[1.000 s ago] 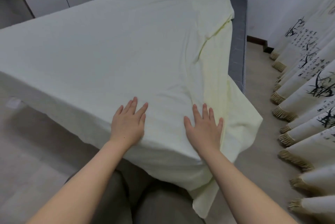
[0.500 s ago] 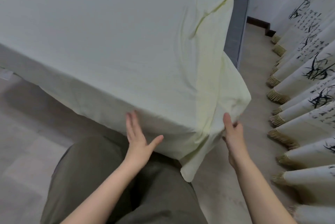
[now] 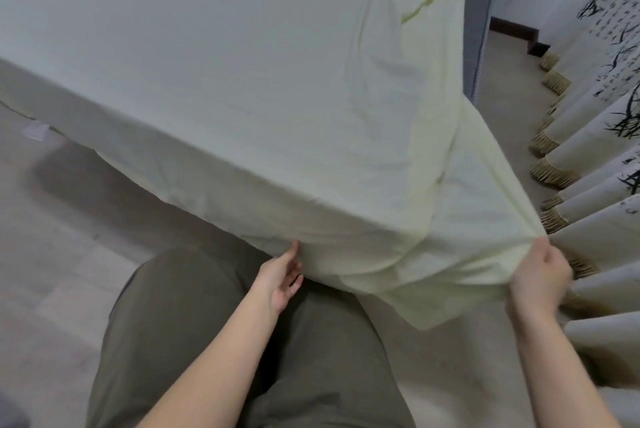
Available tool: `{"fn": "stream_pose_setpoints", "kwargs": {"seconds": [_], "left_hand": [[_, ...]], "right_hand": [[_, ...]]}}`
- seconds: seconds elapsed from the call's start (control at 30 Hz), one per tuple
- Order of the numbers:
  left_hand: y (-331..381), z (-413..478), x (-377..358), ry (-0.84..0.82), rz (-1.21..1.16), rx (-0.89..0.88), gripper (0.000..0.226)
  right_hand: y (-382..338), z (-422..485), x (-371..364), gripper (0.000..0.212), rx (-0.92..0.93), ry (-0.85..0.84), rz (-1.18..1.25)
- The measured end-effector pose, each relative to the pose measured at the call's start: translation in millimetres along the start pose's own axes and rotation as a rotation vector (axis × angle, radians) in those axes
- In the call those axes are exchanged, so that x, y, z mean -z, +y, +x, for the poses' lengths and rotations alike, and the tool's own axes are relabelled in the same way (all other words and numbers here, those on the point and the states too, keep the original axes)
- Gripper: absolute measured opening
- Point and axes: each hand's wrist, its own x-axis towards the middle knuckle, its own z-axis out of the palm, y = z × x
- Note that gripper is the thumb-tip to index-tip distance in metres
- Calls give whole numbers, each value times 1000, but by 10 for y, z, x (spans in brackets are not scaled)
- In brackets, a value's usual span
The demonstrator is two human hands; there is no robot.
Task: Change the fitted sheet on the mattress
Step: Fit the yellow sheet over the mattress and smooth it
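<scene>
Observed pale yellow fitted sheet (image 3: pixel 259 98) draped over grey mattress (image 3: pixel 479 12), near corner loose. Noted right hand (image 3: pixel 538 275) clenched on sheet's hanging edge, held out rightward. Noted left hand (image 3: pixel 278 277) well apart, fingers relaxed, thumb touching sheet below corner

Pale-yellow sheet (image 3: pixel 242 81) lies flat over mattress (image 3: pixel 479 12), grey side bare at far right, near corner untucked, loose flap stretched out rightward.

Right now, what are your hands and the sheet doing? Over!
Right hand grips loose corner of sheet, pulled taut. Left hand open, thumb touching near edge. Grey mattress side bare farther along. Curtain close beside right hand.
</scene>
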Motion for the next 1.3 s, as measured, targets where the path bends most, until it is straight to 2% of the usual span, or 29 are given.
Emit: {"fn": "stream_pose_setpoints", "kwargs": {"seconds": [0.1,0.2,0.27,0.3,0.37,0.47,0.53,0.6,0.67,0.77,0.87,0.9,0.97,1.03,1.07,1.1,1.13,1.2,1.27,1.3], "left_hand": [[-25,48,73,-20,-28,-5,29],[-10,86,128,-40,-49,-2,30],[12,105,151,-62,-41,-12,30],[16,119,169,-77,-33,-12,31],[1,164,232,-107,-20,-11,38],[-49,242,340,-119,21,-13,50],[-79,282,371,-111,45,-18,55],[-88,316,361,-127,32,-22,59],[-78,328,338,-130,1,-24,59],[-44,326,339,-98,-48,-30,55],[4,307,325,-98,-65,-41,50],[15,300,323,-85,-82,-56,46],[36,303,332,3,-149,-134,35],[95,299,369,149,-234,-274,34],[151,297,401,202,-269,-348,34],[216,294,425,220,-294,-416,32],[280,290,445,200,-299,-472,25],[407,275,467,103,-258,-543,17],[500,273,493,21,-224,-564,19],[523,292,520,0,-236,-556,23]], "right_hand": [[429,79,166,45,109,-93,-447],[673,39,157,44,3,-199,-607],[626,-57,65,49,-103,-225,-508],[566,-143,1,58,-133,-259,-378],[459,-368,-124,80,-156,-389,-97],[234,-699,-251,85,-302,-622,172],[93,-811,-344,78,-324,-721,241],[-18,-823,-448,48,-187,-766,233],[-66,-821,-493,28,-126,-665,241],[-12,-814,-458,31,11,-487,265],[80,-838,-452,38,77,-420,179],[105,-856,-478,35,50,-413,144],[180,-908,-543,24,-118,-472,-2],[251,-1055,-564,17,-285,-725,-415],[262,-1173,-570,18,-303,-881,-593],[237,-1313,-587,22,-267,-1010,-673],[187,-1457,-626,25,-206,-1105,-644],[26,-1725,-751,20,-137,-1205,-371],[-185,-1934,-940,17,-249,-1242,14],[-272,-2013,-1069,22,-378,-1230,207]]}}
